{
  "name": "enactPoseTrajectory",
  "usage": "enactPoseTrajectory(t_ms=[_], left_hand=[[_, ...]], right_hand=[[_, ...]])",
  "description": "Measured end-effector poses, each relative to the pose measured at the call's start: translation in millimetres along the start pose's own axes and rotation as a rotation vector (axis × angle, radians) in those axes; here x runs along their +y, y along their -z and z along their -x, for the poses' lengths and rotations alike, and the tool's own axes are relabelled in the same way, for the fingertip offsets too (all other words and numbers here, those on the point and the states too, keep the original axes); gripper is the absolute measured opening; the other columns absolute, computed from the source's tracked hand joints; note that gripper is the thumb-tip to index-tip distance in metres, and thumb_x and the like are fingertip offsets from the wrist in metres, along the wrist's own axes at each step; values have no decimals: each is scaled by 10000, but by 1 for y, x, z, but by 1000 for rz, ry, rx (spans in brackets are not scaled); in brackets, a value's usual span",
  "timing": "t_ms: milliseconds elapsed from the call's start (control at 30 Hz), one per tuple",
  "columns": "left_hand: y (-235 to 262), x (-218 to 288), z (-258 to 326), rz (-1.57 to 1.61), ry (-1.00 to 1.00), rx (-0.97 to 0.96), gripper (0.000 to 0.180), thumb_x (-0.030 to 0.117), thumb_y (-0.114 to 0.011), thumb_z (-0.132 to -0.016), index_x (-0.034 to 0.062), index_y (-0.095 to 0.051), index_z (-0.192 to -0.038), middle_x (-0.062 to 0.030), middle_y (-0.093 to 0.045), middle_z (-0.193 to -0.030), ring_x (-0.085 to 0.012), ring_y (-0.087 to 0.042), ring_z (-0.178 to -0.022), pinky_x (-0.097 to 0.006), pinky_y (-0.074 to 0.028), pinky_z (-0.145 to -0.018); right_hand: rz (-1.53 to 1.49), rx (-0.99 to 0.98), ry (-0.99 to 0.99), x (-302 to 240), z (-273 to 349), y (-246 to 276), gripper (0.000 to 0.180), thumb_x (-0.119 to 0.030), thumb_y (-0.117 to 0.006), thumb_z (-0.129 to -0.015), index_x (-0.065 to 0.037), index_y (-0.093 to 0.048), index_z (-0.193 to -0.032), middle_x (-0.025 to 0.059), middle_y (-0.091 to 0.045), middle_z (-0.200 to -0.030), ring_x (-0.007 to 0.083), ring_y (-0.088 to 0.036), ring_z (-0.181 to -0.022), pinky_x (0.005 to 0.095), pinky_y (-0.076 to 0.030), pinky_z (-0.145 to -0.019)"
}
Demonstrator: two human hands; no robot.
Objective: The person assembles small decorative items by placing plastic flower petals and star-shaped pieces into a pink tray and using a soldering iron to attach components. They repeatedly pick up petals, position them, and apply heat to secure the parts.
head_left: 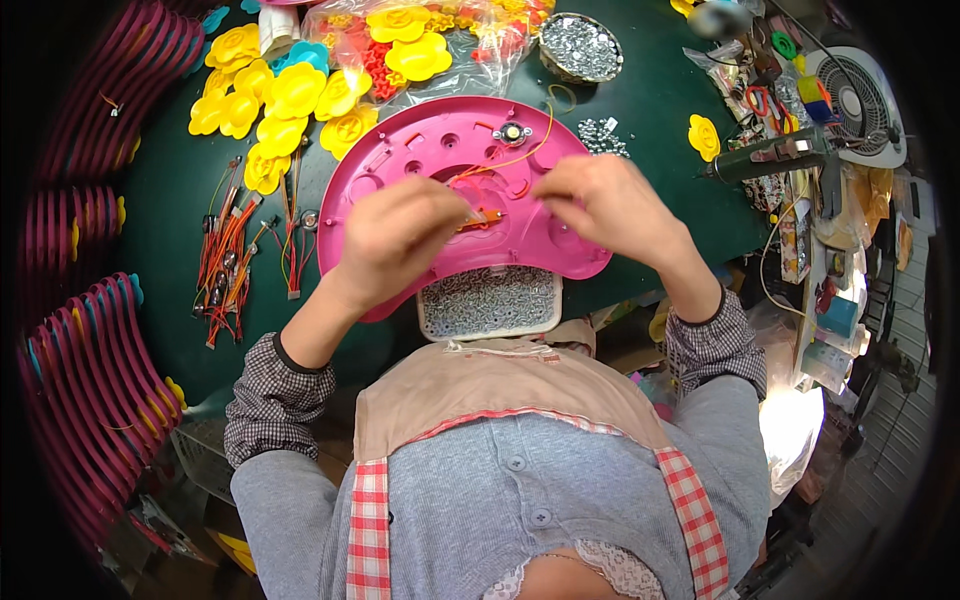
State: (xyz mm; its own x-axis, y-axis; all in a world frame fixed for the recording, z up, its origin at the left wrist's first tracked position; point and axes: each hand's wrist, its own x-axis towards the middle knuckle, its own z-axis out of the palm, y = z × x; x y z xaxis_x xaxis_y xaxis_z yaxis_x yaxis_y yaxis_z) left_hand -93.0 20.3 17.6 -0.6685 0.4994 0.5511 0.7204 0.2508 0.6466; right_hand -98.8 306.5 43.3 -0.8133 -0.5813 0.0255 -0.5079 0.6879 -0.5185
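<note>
Two hands work over a pink shell [440, 160] that lies on the green tabletop [170, 220], its near edge over a tray of screws [490, 300] in front of the person. The left hand [395, 235] rests on the shell's near left part, fingers curled together toward a small orange part [482, 217] at the shell's middle; they seem to pinch it or its wire, though the knuckles hide the tips. The right hand [605, 205] hovers over the shell's right side, fingers bent and drawn together, apparently holding the thin yellow wire [535, 150] that runs up to a round metal piece [512, 132] near the far rim.

Left of the shell lie bundles of red and orange wires [225, 265]. Beyond them sits a heap of yellow flowers [290, 95]. A round bowl of silver bits [580, 47] stands at the far edge, and an electric screwdriver [770, 157] lies to the right. Stacks of pink shells [90, 370] stand on the person's left.
</note>
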Motion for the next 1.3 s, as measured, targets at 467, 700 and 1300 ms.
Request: enactPoseTrajectory(t_ms=[467, 700, 1300], left_hand=[[43, 2, 47, -185, 568, -271, 121, 101, -701, -886, -5, -664, -933, -202, -694, -813, -398, -703, -787, -483, -556, -692], [39, -16, 31, -430, 294, -141, 120, 129, -705, -891, 40, -630, -920, -140, -668, -842, -363, -670, -841, -477, -535, -772], [-7, -61, 18, -455, 251, 48, 100, 138, -747, -816, 64, -700, -863, -60, -618, -898, -265, -616, -905, -410, -499, -822]], right_hand=[[27, 393, 195, 16, -92, -69, 99, -133, -776, -829, -113, -774, -926, 27, -700, -1025, 251, -647, -1024, 458, -444, -1019], [189, 303, 137, 14, -95, -62, 116, -139, -795, -795, -132, -786, -910, 31, -610, -951, 248, -605, -971, 423, -420, -975], [186, 200, 46, -2, -80, -64, 216, -157, -681, -874, -122, -792, -1057, 75, -619, -1345, 302, -469, -1412, 598, -206, -1249]])
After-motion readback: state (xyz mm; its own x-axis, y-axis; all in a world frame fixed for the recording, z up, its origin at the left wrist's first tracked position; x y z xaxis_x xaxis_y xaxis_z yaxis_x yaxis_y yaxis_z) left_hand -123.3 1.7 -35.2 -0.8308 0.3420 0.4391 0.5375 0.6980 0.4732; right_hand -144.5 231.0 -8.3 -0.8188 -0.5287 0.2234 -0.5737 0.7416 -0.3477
